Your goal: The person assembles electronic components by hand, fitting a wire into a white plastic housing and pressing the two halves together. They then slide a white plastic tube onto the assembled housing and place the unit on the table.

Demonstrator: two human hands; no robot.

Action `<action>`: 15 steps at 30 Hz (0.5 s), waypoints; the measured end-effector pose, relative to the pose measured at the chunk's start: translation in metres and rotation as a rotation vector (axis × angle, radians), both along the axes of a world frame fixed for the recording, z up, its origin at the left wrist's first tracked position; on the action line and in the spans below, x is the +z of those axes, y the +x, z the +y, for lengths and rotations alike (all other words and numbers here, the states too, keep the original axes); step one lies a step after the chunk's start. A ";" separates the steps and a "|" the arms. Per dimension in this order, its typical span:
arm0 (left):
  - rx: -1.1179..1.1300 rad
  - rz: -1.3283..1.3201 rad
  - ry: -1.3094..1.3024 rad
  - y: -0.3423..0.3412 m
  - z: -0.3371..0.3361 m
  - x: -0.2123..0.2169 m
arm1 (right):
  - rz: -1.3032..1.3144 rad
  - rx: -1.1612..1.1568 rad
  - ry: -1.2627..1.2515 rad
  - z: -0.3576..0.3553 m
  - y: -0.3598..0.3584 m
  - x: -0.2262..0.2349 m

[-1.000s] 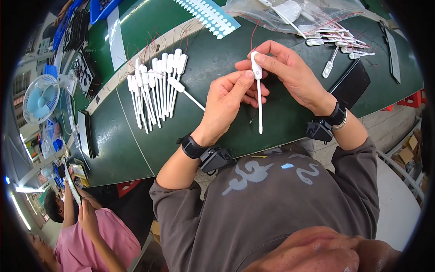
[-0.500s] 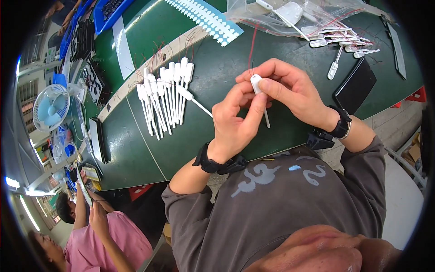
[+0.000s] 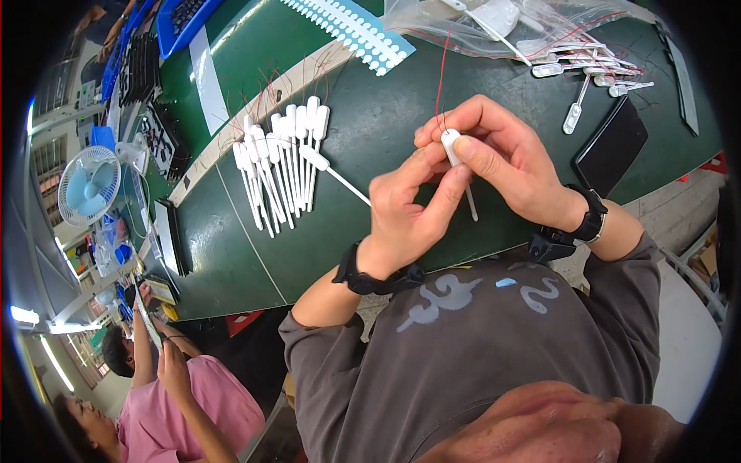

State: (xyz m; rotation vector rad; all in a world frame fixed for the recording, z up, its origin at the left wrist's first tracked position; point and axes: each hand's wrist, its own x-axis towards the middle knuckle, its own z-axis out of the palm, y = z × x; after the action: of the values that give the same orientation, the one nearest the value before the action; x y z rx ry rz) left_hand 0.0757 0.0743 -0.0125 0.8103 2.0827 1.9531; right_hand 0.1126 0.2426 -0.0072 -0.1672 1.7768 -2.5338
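Observation:
Between both hands, over the green table, is a white plastic stick (image 3: 451, 145) with a broad paddle-shaped head and thin red and dark wires rising from its tip. My right hand (image 3: 505, 158) pinches the head between thumb and fingers. From the other side, my left hand (image 3: 413, 201) grips the same piece, its thumb near the lower part of the head. The thin stem points down below my fingers. To the left lie several similar wired white sticks (image 3: 282, 166) in a fanned row, and a single one (image 3: 340, 181) slants toward my left hand.
A sheet of round white stickers (image 3: 363, 35) lies at the far side. At far right are a clear plastic bag (image 3: 432, 23) and a heap of white sticks (image 3: 587, 65), with a black phone-like slab (image 3: 612, 147) nearer. A person in pink (image 3: 193, 401) works at the left.
Both hands have shifted slightly to the right with the white stick. Its red wire now leans right, and the stem shows farther right below my fingers.

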 end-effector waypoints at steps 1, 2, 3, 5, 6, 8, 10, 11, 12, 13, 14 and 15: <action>-0.026 0.040 -0.041 -0.008 -0.010 0.000 | 0.002 -0.003 0.002 0.003 -0.001 0.001; -0.052 0.080 -0.081 -0.017 -0.020 0.000 | -0.004 0.002 0.020 0.005 -0.002 0.002; -0.075 0.119 -0.123 -0.021 -0.025 0.000 | -0.012 0.011 0.038 0.007 -0.003 0.003; -0.031 0.027 -0.103 -0.027 -0.021 0.004 | -0.020 0.021 0.057 0.010 -0.004 0.006; 0.024 -0.062 -0.084 -0.030 -0.019 0.009 | -0.088 0.095 0.023 0.012 -0.004 0.010; 0.093 -0.151 -0.061 -0.033 -0.018 0.011 | -0.226 0.245 -0.040 0.015 -0.005 0.015; -0.056 -0.465 0.106 -0.036 -0.016 0.009 | -0.233 0.251 -0.023 0.011 -0.005 0.013; -0.141 -0.622 0.192 -0.036 -0.015 0.009 | -0.243 0.236 -0.010 0.009 -0.004 0.011; -0.137 -0.622 0.197 -0.036 -0.017 0.008 | -0.253 0.221 0.004 0.008 -0.003 0.010; -0.147 -0.630 0.225 -0.037 -0.018 0.008 | -0.254 0.226 0.007 0.007 -0.004 0.009; -0.159 -0.639 0.252 -0.037 -0.020 0.008 | -0.252 0.227 0.008 0.006 -0.005 0.009; -0.171 -0.647 0.280 -0.037 -0.021 0.008 | -0.250 0.227 0.009 0.006 -0.006 0.008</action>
State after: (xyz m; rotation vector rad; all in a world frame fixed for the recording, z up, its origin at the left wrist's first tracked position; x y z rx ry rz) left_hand 0.0386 0.0535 -0.0043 0.3082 1.3503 2.0703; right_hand 0.1070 0.2482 0.0008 -0.0456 1.5783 -2.2759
